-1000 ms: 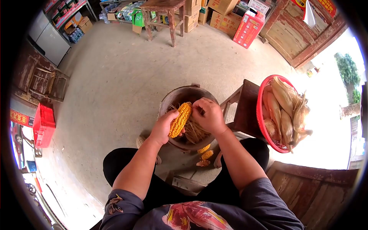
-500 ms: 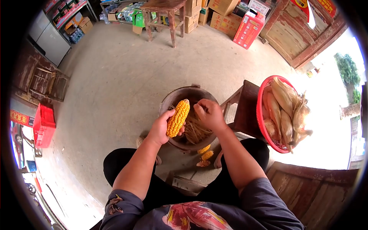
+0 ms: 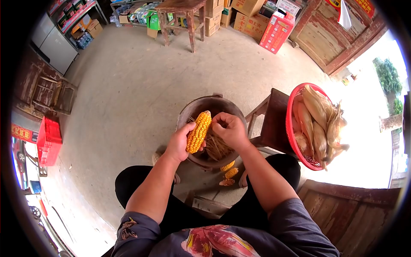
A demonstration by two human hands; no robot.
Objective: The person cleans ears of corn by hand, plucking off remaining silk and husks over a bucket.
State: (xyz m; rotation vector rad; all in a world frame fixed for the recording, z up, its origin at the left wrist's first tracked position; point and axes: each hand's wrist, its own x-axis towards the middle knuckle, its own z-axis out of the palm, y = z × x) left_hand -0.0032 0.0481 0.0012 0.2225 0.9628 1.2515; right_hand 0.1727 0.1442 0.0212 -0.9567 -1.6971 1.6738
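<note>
A bare yellow corn cob [image 3: 198, 132] stands tilted in my left hand [image 3: 179, 143], whose fingers wrap round its lower part. My right hand [image 3: 231, 130] is beside the cob's upper right side, thumb and fingers curled into a pinch. Whether anything is between those fingertips is too small to tell. Below both hands is a dark round bucket [image 3: 188, 112] with dry husks and silk [image 3: 217, 147] inside. On the floor between my feet lie a few yellow cobs [image 3: 231, 172], partly hidden by the bucket.
To the right, a red plastic basket [image 3: 292, 136] of corn in husks [image 3: 316, 109] rests on a dark wooden stool [image 3: 274, 124]. A wooden stool [image 3: 182, 6], cartons [image 3: 250, 25] and a red box [image 3: 277, 32] stand at the back. A red crate [image 3: 49, 141] is at the left.
My right hand has shifted slightly left, closer to the cob's upper end. My left hand and the cob have stayed almost in place.
</note>
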